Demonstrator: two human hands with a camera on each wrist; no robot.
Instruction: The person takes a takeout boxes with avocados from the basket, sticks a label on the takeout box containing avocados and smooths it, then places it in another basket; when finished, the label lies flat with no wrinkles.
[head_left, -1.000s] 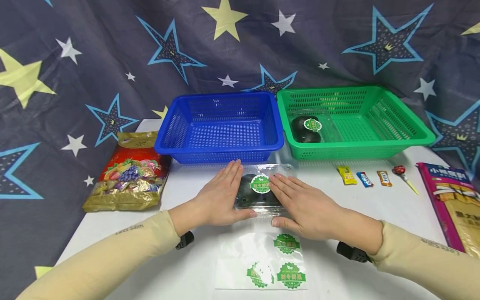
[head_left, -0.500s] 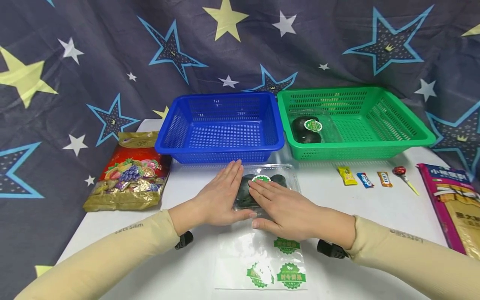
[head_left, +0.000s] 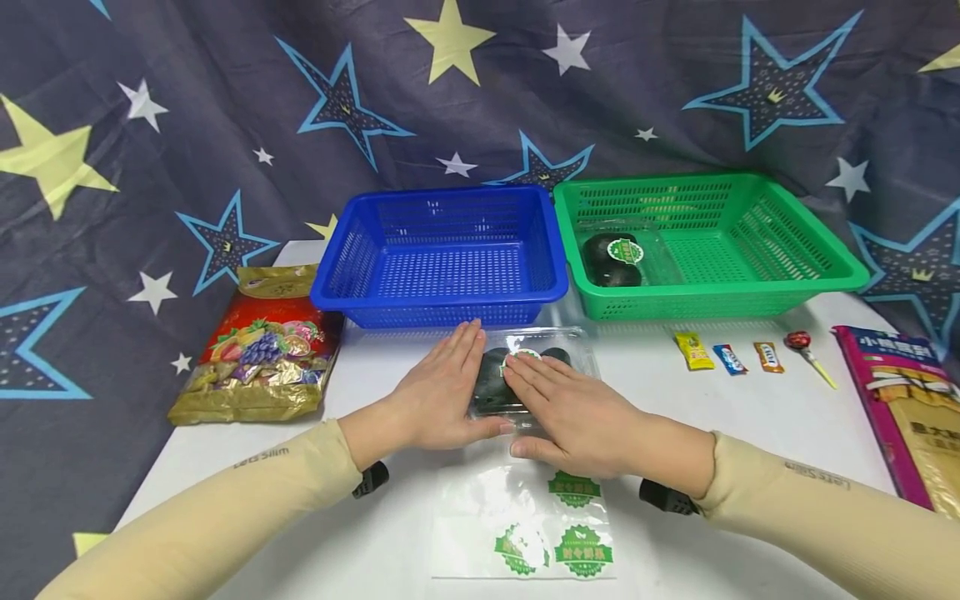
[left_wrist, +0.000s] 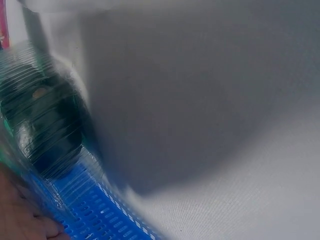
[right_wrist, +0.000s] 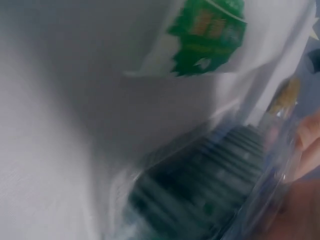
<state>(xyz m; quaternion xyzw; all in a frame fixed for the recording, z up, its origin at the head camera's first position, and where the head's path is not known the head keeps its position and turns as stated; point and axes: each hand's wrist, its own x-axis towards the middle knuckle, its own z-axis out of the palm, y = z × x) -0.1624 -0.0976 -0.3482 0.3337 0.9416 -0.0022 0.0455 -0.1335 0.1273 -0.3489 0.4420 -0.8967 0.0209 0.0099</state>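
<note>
A clear plastic fruit box [head_left: 577, 340] with dark round fruit [head_left: 491, 385] inside lies on the table in front of the blue basket. On its lid is a round green-and-white sticker [head_left: 522, 357], partly hidden by fingers. My left hand [head_left: 442, 396] rests along the box's left side with straight fingers. Across the lid lies my right hand [head_left: 577, 408], its straight fingers pressing over the sticker. The left wrist view shows dark fruit [left_wrist: 42, 120] through the plastic wall. Below the box is a sticker sheet [head_left: 480, 533] with a few green labels [head_left: 583, 552].
Behind stand a blue basket [head_left: 442, 310] and a green basket [head_left: 720, 300]; the green one holds another stickered fruit box [head_left: 663, 258]. A red-gold candy bag [head_left: 258, 350] lies left. Several small candies [head_left: 694, 351], a lollipop [head_left: 802, 343] and a purple-gold bag [head_left: 900, 400] lie right.
My right hand has moved left from the box's right side onto the lid, covering part of the sticker, and shifts slightly there. The left hand stays in place.
</note>
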